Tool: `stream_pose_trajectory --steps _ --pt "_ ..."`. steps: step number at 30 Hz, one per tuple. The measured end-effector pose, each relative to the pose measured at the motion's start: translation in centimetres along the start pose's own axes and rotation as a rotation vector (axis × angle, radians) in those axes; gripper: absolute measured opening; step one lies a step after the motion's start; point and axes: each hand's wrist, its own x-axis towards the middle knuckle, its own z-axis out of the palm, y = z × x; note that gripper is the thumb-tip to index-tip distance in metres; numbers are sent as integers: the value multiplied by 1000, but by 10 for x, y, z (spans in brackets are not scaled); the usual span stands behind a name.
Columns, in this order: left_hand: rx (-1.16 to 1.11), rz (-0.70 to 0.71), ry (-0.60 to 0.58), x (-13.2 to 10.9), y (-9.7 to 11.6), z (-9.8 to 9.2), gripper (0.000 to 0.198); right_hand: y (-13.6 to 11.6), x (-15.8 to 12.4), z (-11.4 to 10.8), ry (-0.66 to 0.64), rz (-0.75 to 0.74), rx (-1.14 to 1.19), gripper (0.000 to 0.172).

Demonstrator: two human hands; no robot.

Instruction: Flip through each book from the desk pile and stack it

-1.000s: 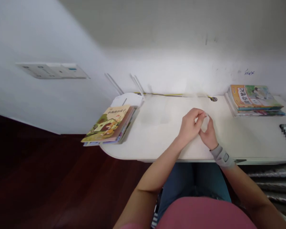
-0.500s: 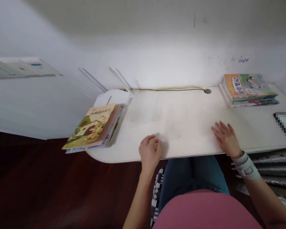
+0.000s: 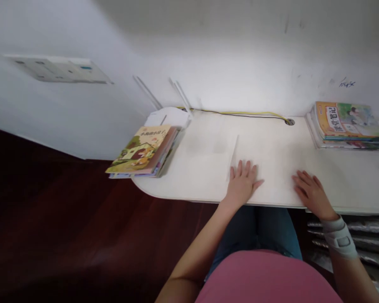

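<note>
Nearest, the person's pink top (image 3: 262,277) is facing the tabletop (image 3: 189,181). The right hand (image 3: 312,195), wearing a grey wrist strap (image 3: 339,237), is extending over it, fingers slightly apart, gripping nothing. The left hand (image 3: 242,185) is lying palm down, fingers spreading, perhaps to steady the thin white sliver (image 3: 233,156) just beside its fingertips, possibly a sheet's edge. The sliver's long axis is running toward the wall (image 3: 240,84), its far end leaning slightly right. Beyond, a yellow cable (image 3: 240,112) is skirting the wall, presumably for tidiness, and reaching a round hole (image 3: 289,122).
</note>
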Motion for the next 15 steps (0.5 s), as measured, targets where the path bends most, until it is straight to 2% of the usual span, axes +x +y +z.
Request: stream_pose_trajectory --steps 3,6,9,12,15 --pt "101 -116 -77 1 -14 7 59 13 -3 1 10 23 -8 39" --pt "134 -157 -65 -12 -28 7 59 23 -5 2 28 -3 -3 38" --pt "142 -213 -37 -26 -33 4 58 27 -7 3 52 -22 -13 38" --pt "97 -222 -48 -30 -40 -4 56 26 -8 5 74 -32 -18 39" --pt "58 -281 -32 -23 -72 -23 54 27 -9 7 79 -56 -25 40"
